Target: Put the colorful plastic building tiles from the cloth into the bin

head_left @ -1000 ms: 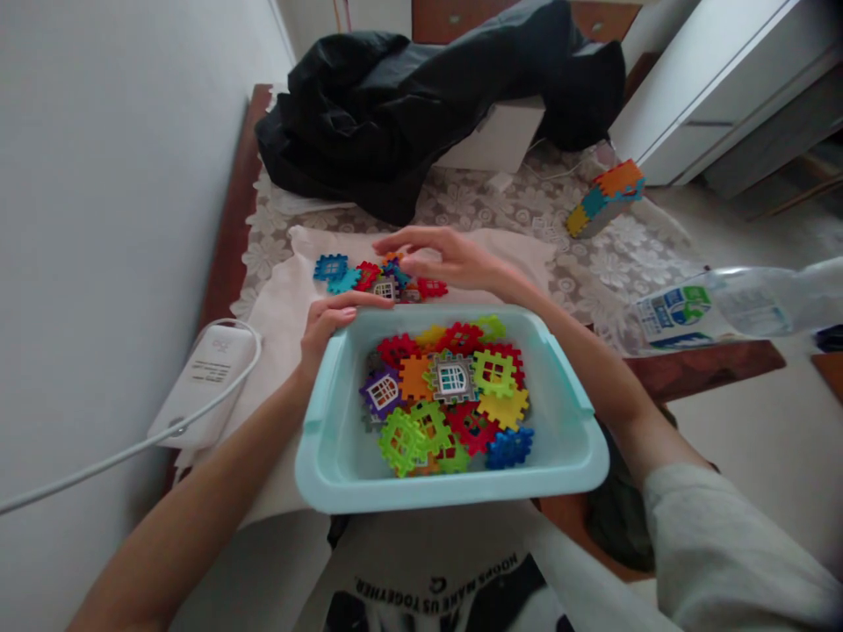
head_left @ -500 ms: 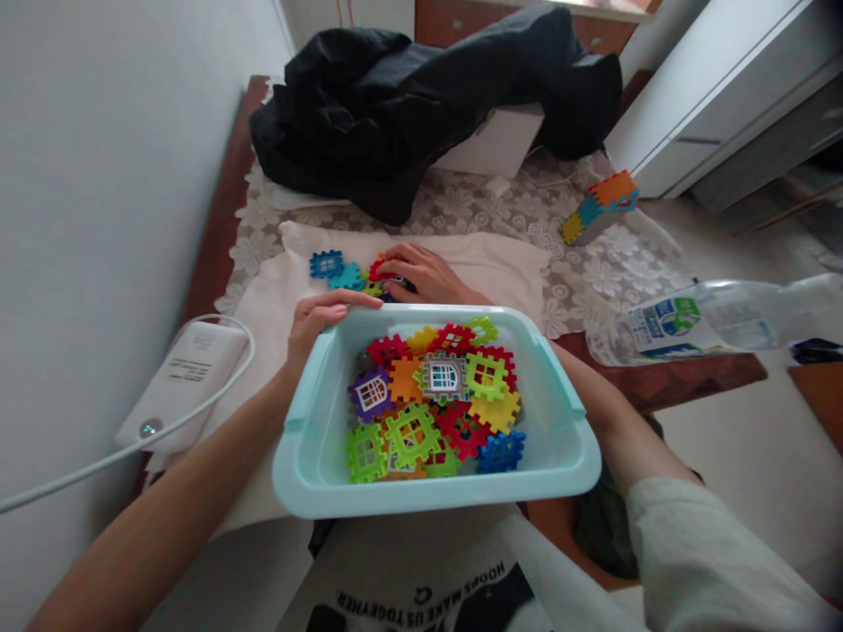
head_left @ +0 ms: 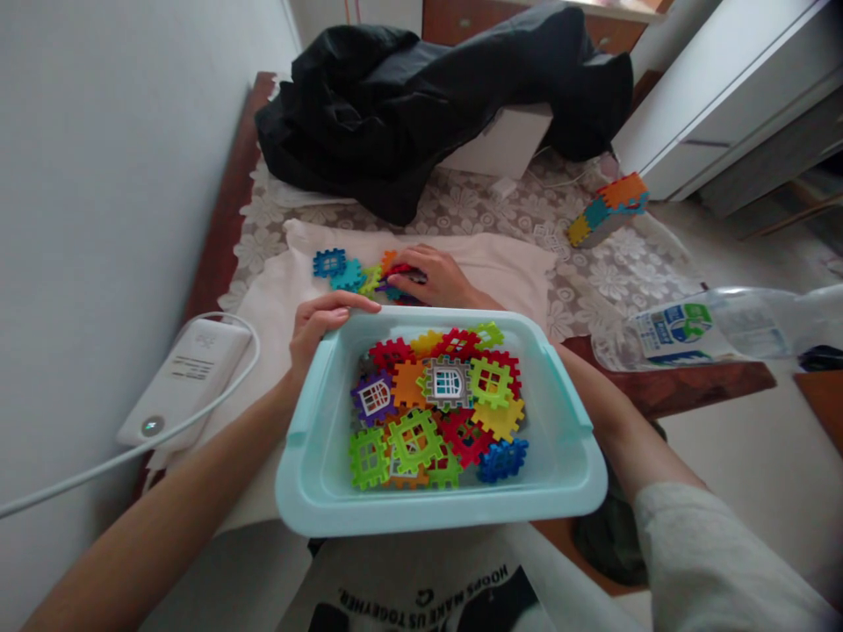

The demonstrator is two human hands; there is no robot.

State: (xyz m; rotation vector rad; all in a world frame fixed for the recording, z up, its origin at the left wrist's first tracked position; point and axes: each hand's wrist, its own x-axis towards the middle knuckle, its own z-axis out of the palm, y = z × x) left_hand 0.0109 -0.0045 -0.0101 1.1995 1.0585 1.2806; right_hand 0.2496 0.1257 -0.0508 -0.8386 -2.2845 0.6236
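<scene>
A light teal plastic bin [head_left: 316, 478] sits at the table's near edge, filled with several colourful interlocking plastic tiles [head_left: 438, 408]. My left hand [head_left: 322, 323] grips the bin's far left corner. Just beyond the bin, my right hand [head_left: 431, 276] lies curled over a small pile of loose tiles [head_left: 352, 274] on a white cloth [head_left: 277, 290], its fingers closed around some of them. A blue tile [head_left: 329, 262] lies at the left end of that pile.
A white power bank [head_left: 188, 377] with its cable lies at the left. A black jacket [head_left: 428, 88] is heaped at the back. A built block of tiles [head_left: 606, 209] stands at back right. A plastic bottle [head_left: 717, 329] lies at the right edge.
My right hand dropped from hovering flat above the loose tiles and closed over them. The left hand stayed on the bin's corner.
</scene>
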